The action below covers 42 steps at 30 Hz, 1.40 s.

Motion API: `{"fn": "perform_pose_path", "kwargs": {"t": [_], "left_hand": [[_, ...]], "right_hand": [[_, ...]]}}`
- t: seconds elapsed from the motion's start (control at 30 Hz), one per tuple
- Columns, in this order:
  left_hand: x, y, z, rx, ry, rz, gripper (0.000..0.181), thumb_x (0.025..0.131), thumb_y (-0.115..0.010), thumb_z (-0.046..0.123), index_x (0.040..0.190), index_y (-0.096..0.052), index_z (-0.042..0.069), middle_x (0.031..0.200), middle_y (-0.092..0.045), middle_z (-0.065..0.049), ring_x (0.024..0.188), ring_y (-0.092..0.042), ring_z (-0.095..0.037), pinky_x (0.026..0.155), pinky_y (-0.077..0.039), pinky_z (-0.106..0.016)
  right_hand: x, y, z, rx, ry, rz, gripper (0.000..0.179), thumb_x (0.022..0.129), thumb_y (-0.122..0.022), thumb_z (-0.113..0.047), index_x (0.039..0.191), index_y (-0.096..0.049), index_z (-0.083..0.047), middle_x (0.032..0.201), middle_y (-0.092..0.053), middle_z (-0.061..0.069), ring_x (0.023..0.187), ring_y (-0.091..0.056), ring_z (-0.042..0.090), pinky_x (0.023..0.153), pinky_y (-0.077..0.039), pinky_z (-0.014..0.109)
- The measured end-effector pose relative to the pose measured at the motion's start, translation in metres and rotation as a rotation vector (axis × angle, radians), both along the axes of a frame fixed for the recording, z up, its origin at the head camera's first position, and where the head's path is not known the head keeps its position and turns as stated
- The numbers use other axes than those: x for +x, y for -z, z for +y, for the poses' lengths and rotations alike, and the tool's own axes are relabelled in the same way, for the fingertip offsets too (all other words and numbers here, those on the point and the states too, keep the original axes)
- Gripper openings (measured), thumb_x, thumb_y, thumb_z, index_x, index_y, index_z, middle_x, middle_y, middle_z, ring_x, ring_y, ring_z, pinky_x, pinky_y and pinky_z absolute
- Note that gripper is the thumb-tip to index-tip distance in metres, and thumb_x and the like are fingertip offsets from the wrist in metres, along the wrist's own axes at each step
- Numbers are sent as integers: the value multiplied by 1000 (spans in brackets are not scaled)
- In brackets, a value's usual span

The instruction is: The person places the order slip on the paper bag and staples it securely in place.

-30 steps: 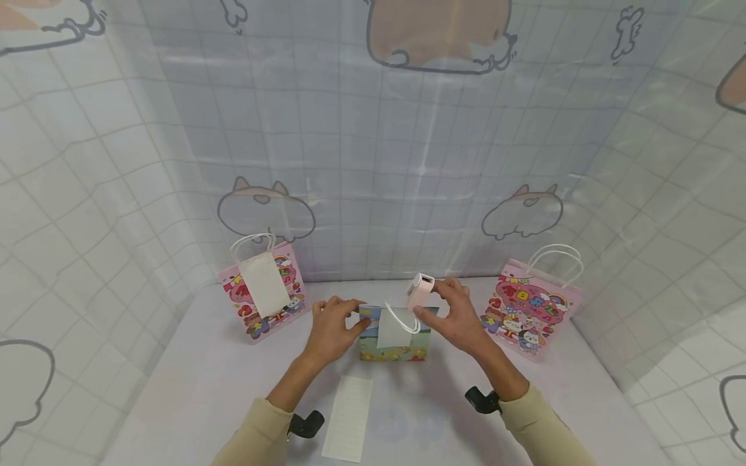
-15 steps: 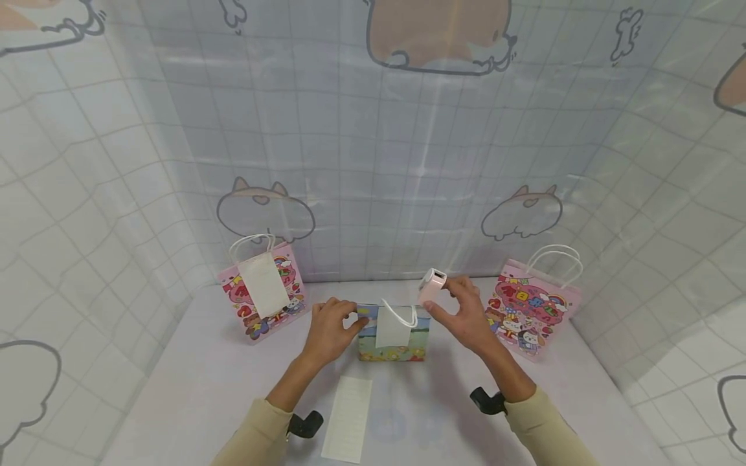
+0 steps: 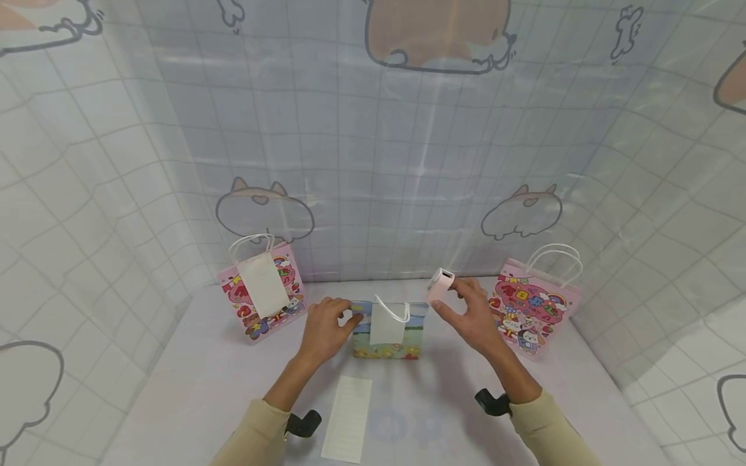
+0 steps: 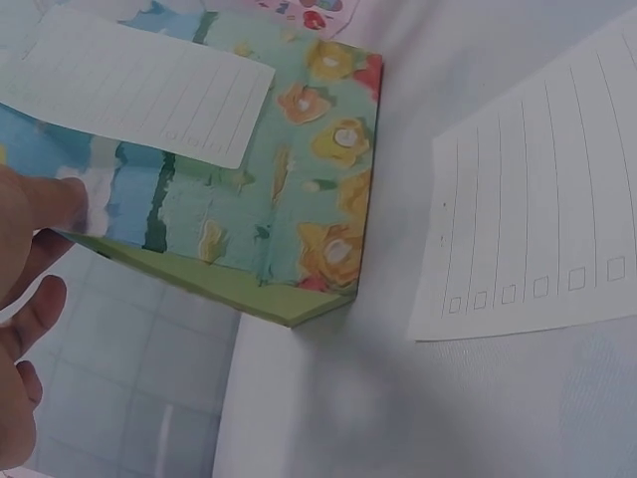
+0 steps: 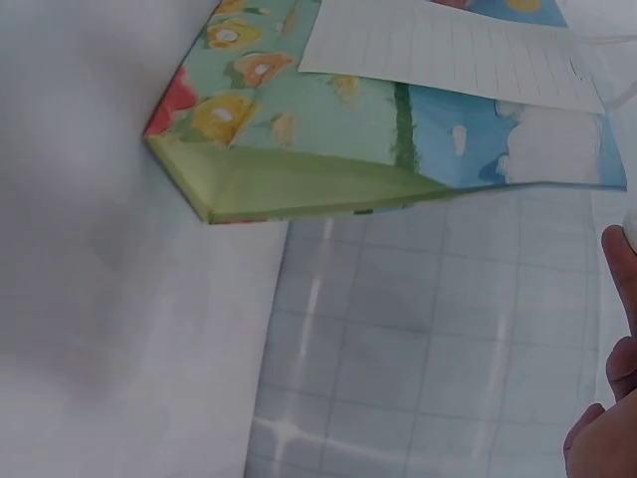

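Observation:
A small paper gift bag with a painted blue sky and flowers stands at the middle of the table. A ruled white paper slip lies against its front, under the white cord handle. My left hand pinches the bag's top left edge, thumb in front and fingers behind. In the left wrist view the thumb presses the blue part of the bag. Right of the bag, my right hand grips a small pink-and-white block-shaped device with a dark slot at its upper end, held apart from the bag.
A pink cartoon gift bag with a white slip on its front stands at the left back. Another pink gift bag stands at the right. A ruled paper slip lies flat on the table near the front.
My right hand has moved right with the pink device, away from the bag's top. The bag has shifted slightly left along with my left hand, which keeps its grip.

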State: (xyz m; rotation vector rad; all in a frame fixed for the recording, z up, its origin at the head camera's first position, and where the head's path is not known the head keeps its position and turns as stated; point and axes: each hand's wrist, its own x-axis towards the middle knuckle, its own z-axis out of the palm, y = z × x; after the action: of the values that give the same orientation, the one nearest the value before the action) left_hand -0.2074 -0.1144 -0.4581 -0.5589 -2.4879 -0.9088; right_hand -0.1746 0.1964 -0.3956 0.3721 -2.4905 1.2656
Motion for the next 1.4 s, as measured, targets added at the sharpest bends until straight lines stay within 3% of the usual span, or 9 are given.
{"fn": "perform_pose_path", "kwargs": {"t": [0.33, 0.63, 1.1, 1.4], "left_hand": [[-6, 4, -9, 9, -45, 10, 17, 86, -81, 28, 79, -69, 19, 86, -74, 3, 71, -57, -15, 61, -44, -31], [-8, 2, -14, 12, -84, -28, 13, 88, -80, 28, 86, -73, 17, 82, -71, 2, 71, -54, -14, 62, -42, -31], [-17, 7, -21, 43, -156, 2, 16, 87, -80, 27, 84, -70, 16, 70, -64, -4, 66, -50, -16, 59, -37, -33], [-20, 7, -27, 68, -190, -18, 17, 87, -79, 28, 85, -70, 14, 71, -64, -6, 65, -50, -18, 56, -36, -34]], "right_hand": [[4, 13, 14, 37, 31, -46, 45, 92, -73, -34, 132, -63, -15, 119, -60, 7, 105, -44, 20, 85, -40, 45], [9, 24, 25, 130, 14, -120, 47, 89, -75, -40, 128, -66, -17, 113, -62, 6, 101, -46, 22, 81, -37, 43], [11, 42, 29, 278, -139, -247, 37, 88, -75, -39, 121, -69, -24, 105, -63, -7, 95, -46, 14, 81, -34, 39], [13, 52, 33, 319, -167, -308, 41, 87, -76, -41, 122, -69, -21, 101, -63, -14, 96, -45, 13, 86, -32, 43]]}}
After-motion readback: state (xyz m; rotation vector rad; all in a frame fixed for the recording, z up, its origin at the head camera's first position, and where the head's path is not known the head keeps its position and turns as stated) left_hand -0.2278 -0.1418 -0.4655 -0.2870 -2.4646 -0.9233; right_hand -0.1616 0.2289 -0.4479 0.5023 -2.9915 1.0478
